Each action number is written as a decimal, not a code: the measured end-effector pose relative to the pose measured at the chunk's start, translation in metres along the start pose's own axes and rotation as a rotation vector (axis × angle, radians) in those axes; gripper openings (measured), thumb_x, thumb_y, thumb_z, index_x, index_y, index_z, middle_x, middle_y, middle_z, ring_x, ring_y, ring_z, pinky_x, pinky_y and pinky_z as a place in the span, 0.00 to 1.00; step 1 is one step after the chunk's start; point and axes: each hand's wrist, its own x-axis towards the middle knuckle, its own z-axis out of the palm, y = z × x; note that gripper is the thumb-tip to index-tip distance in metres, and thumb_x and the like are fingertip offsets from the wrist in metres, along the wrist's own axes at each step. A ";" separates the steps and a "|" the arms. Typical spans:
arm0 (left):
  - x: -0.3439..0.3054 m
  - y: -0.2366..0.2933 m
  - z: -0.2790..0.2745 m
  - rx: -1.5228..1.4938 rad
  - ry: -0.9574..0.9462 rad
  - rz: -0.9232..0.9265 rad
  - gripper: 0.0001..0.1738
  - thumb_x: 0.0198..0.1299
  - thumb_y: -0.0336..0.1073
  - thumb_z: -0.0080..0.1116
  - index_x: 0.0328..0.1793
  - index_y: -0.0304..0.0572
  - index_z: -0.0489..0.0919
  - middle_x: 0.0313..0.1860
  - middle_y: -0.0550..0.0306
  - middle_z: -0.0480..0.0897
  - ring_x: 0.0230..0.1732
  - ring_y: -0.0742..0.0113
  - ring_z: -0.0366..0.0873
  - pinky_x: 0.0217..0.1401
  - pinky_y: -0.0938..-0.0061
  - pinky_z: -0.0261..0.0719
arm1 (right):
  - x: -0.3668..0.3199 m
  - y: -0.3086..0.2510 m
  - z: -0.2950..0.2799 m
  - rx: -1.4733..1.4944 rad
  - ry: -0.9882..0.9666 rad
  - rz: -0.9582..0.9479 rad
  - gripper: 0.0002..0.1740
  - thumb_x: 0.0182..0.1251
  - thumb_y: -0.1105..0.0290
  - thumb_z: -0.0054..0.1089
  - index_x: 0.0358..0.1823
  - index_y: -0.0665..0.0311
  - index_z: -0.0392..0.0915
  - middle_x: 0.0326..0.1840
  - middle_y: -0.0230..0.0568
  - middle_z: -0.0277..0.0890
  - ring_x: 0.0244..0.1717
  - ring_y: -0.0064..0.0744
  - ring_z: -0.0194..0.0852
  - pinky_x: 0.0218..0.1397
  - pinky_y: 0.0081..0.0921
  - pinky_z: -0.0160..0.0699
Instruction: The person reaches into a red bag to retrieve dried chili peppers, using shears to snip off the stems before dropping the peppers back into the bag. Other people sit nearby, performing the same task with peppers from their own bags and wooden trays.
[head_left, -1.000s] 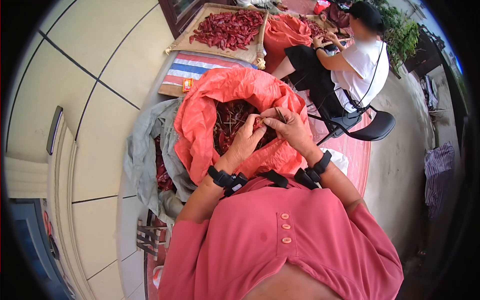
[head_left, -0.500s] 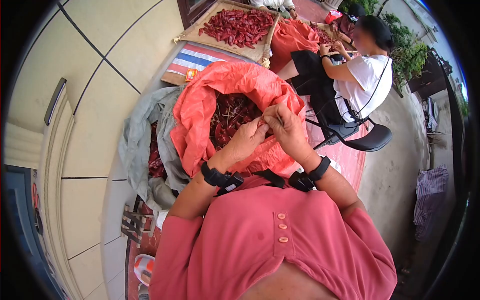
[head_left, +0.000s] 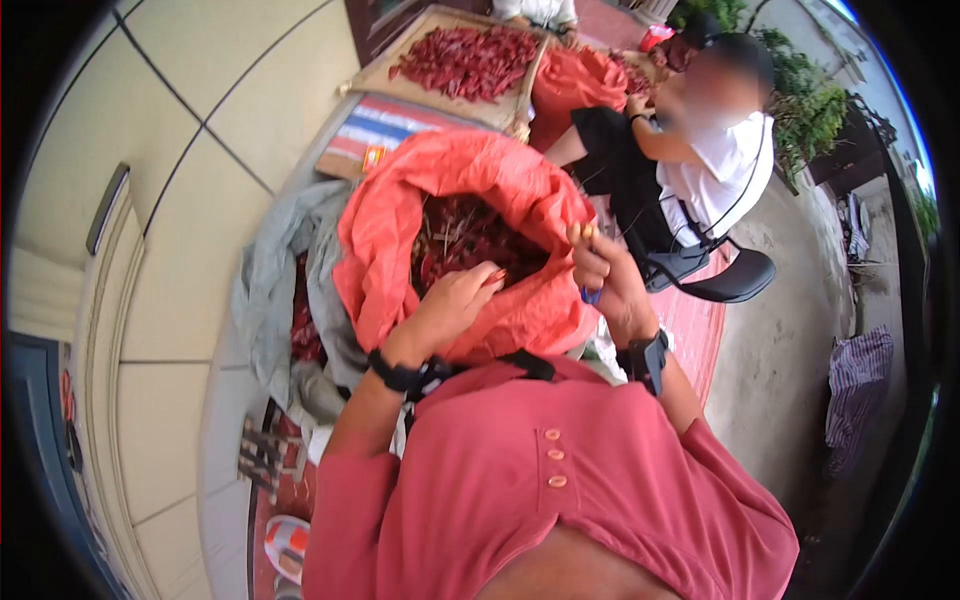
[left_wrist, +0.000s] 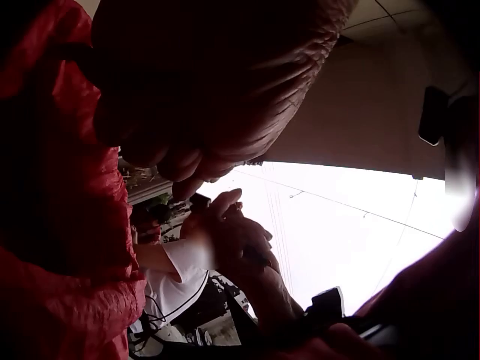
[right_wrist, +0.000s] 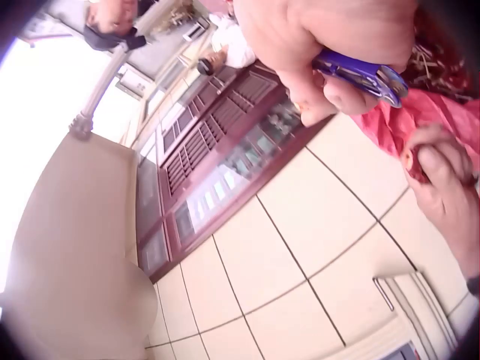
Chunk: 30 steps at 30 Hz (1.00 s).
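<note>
My left hand [head_left: 455, 300] lies at the mouth of the orange sack [head_left: 390, 230], fingers curled and pinching 1 dried red chilli [right_wrist: 411, 160] just above the heap of chillies [head_left: 460, 235] inside. My right hand [head_left: 605, 270] is up beside the sack's rim, apart from the left, fingers closed round a blue-handled tool [right_wrist: 360, 73]; I cannot make out its working end. Beyond both hands a seated person [head_left: 715, 150] sits near a tray [head_left: 375, 75].

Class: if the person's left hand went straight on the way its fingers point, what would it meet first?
Most likely the dried red chilies heaped in the open orange sack: the left hand, pinching a chili, points over its near rim into them. Depth is hard to judge.
</note>
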 end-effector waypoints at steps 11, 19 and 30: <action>0.022 0.009 -0.059 -0.003 0.631 -0.072 0.38 0.73 0.49 0.43 0.80 0.39 0.45 0.39 0.58 0.83 0.79 0.60 0.41 0.78 0.56 0.26 | 0.002 -0.013 0.013 -1.324 0.368 -0.886 0.27 0.73 0.78 0.46 0.72 0.69 0.54 0.42 0.35 0.63 0.47 0.26 0.62 0.65 0.23 0.59; 0.011 0.001 -0.101 -0.095 0.705 -0.044 0.28 0.71 0.52 0.46 0.64 0.37 0.69 0.62 0.54 0.73 0.81 0.59 0.32 0.79 0.59 0.27 | -0.004 -0.037 0.026 -1.075 0.477 -0.917 0.29 0.77 0.66 0.45 0.74 0.68 0.52 0.53 0.40 0.66 0.73 0.34 0.51 0.75 0.31 0.45; -0.007 -0.015 -0.112 -0.281 0.642 -0.031 0.23 0.70 0.52 0.47 0.36 0.41 0.82 0.78 0.52 0.54 0.82 0.58 0.31 0.79 0.59 0.28 | -0.005 -0.047 0.006 -1.107 0.511 -0.912 0.20 0.76 0.62 0.46 0.61 0.69 0.66 0.64 0.43 0.64 0.73 0.35 0.51 0.75 0.31 0.47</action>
